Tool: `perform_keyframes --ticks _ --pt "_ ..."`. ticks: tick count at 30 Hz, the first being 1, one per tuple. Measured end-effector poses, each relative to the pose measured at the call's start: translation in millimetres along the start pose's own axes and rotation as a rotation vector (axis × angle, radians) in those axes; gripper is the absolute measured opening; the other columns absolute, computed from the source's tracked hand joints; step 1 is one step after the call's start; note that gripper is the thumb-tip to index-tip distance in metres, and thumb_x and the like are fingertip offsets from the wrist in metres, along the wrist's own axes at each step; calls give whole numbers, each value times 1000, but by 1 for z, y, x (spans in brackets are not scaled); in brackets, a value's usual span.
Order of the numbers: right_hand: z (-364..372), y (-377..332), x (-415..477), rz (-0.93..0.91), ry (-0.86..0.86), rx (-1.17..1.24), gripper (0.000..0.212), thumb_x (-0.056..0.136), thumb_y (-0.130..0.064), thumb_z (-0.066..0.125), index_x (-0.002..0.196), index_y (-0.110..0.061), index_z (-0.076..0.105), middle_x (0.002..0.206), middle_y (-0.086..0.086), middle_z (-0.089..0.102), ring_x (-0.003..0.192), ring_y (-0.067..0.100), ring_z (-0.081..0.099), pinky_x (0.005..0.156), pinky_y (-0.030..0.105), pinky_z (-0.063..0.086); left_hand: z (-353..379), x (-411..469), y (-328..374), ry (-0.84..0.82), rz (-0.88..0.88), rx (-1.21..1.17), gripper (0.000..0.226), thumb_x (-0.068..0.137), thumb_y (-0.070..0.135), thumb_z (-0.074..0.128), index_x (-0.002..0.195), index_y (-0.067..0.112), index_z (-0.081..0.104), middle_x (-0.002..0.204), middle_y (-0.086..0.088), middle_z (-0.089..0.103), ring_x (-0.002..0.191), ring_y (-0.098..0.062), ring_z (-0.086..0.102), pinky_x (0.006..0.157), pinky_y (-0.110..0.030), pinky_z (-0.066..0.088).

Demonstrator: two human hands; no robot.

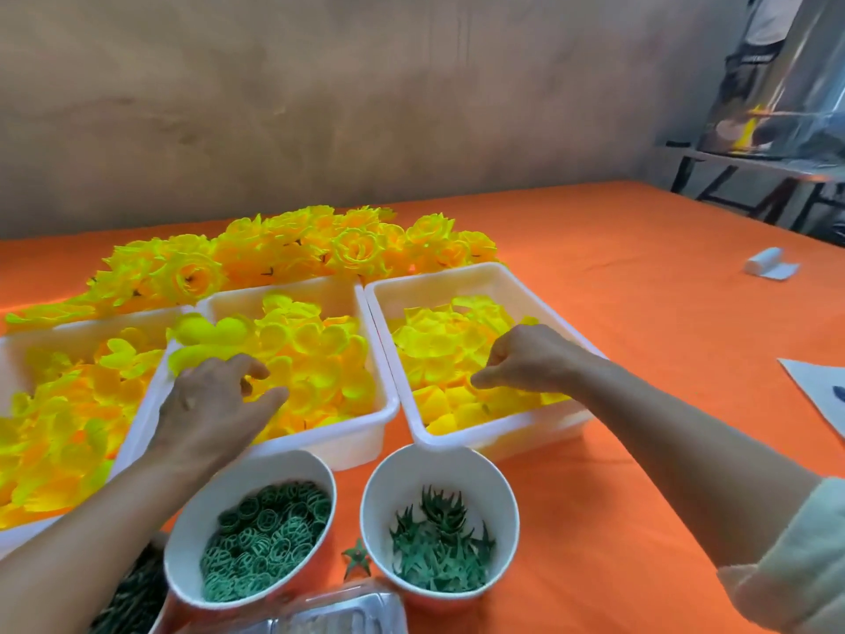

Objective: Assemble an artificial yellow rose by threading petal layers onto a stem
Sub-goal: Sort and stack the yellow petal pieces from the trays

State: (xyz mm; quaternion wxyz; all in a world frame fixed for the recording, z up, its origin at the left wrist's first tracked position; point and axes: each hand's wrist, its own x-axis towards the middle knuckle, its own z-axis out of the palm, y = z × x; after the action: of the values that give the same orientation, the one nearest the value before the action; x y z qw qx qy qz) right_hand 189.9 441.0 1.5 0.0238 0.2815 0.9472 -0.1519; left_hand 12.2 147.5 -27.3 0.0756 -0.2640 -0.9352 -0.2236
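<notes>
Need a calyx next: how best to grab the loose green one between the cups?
Pinch the calyx by a star point, coming from above: the left cup and right cup hem it in sideways, leaving only its top free.

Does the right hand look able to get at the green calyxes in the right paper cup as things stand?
Probably yes. The right hand is curled over yellow petals in the right tray. The paper cup holding the green calyxes stands open-topped in front of that tray, nothing over it.
</notes>
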Motion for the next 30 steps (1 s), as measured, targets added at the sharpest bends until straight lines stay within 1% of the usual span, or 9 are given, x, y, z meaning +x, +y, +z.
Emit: perform_keyframes --ticks 3,7,12,14,17,20,24,26,30 --pt "16 -5 1 5 -61 -124 40 76 -51 72 99 -19 72 99 6 69 96 25 62 75 32 51 -3 -4 5 48 63 -2 19 84 34 73 100 23 72 86 1 62 93 -29 56 78 -40 44" --pt "18 -2 0 -75 7 -99 21 83 -18 59 98 -15 73 103 10 71 99 30 63 78 34 53 -9 -9 11 10 120 2 8 84 22 73 91 25 72 92 -1 67 95 -29 56 81 -40 43" --pt "13 5 -3 -92 131 191 9 80 -15 57 81 -20 64 73 -4 59 76 21 54 54 25 37 -33 -7 51 29 344 17 9 81 12 76 86 19 76 88 -4 69 93 -30 59 82 -40 43" --pt "12 6 -4 -80 234 297 7 80 -17 55 79 -21 61 70 -8 55 72 18 50 53 25 36 -40 -3 77 26 428 -28 9 81 13 76 88 19 76 89 -3 69 88 -25 61 81 -37 45" --pt "10 8 -7 -59 304 429 8 79 -16 54 75 -22 56 70 -9 56 70 18 53 55 29 39 -35 5 117 -87 458 -99 21 82 20 73 103 24 72 100 3 68 95 -15 63 84 -28 45" --pt "8 9 -10 -50 289 531 9 78 -13 52 76 -20 57 72 -2 58 73 27 59 65 40 52 -16 15 147 -285 424 -99 47 81 24 73 125 29 59 120 1 65 112 -15 60 94 -29 47" --pt "9 8 -10 -103 250 528 11 80 -12 51 80 -20 58 73 -1 60 65 22 54 63 40 51 13 25 170 -461 493 124 72 81 21 73 143 36 39 142 1 48 128 -21 49 101 -36 44" --pt "9 8 -9 -125 256 521 10 81 -13 51 80 -21 58 74 -2 61 63 20 51 59 36 47 24 26 172 -526 547 241 67 84 20 70 143 34 42 140 -1 50 127 -24 49 100 -37 44" --pt "12 10 -6 -101 274 480 9 83 -15 51 84 -21 59 78 -3 63 63 17 54 56 32 45 27 27 164 -515 693 427 32 93 26 60 125 21 62 119 -10 64 111 -31 57 87 -35 49"
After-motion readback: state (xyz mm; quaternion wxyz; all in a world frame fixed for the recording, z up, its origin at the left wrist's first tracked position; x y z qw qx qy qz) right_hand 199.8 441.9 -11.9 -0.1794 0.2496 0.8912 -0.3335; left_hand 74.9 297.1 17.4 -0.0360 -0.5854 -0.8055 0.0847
